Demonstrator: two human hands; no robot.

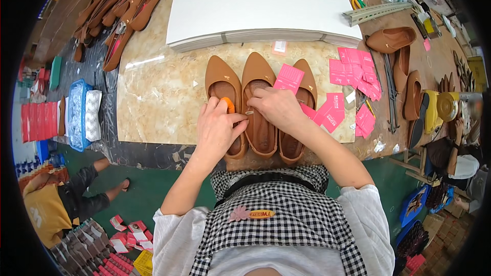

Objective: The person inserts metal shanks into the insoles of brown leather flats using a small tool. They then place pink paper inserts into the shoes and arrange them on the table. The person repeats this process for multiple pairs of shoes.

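Three tan pointed flat shoes stand side by side on the marbled board, toes away from me: a left shoe (223, 71), a middle shoe (257, 69) and a right shoe (306, 79). My left hand (215, 125) is closed over the left shoe, with an orange piece (228, 105) at its fingers. A small pale-ended piece (249, 113) shows at its fingertips; its kind is unclear. My right hand (276, 107) has its fingers bent together at the opening of the middle shoe, and what they pinch is hidden. Pink printed cards (289, 78) lie over the right shoe.
A thick stack of white sheets (261, 7) stands behind the shoes. More pink cards (353, 69) lie scattered to the right. Tan shoes (123, 18) are piled at the far left, with a blue basket (76, 115) nearer. Other people sit beyond both sides.
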